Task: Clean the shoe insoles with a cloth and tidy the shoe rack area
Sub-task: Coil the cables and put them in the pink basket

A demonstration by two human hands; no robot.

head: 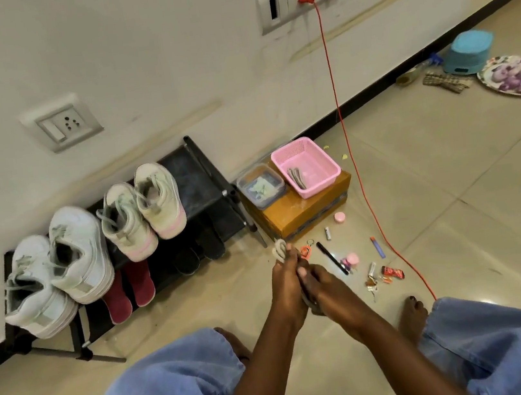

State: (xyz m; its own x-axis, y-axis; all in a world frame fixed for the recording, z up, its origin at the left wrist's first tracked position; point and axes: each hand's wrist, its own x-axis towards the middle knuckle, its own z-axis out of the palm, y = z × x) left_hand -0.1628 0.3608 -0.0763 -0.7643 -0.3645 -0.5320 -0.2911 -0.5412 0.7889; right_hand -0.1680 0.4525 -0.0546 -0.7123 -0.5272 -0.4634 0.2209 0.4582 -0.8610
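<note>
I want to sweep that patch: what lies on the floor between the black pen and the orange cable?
Head view: a small pink pot, a blue stick and, nearer the person, a red wrapper lie between the black pen and the orange cable.

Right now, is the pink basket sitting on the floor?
No, the pink basket sits on top of the cardboard box.

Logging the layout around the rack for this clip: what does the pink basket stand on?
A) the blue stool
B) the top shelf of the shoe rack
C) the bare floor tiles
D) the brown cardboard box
D: the pink basket sits on top of the brown cardboard box, next to a clear lidded container, just right of the shoe rack.
</note>
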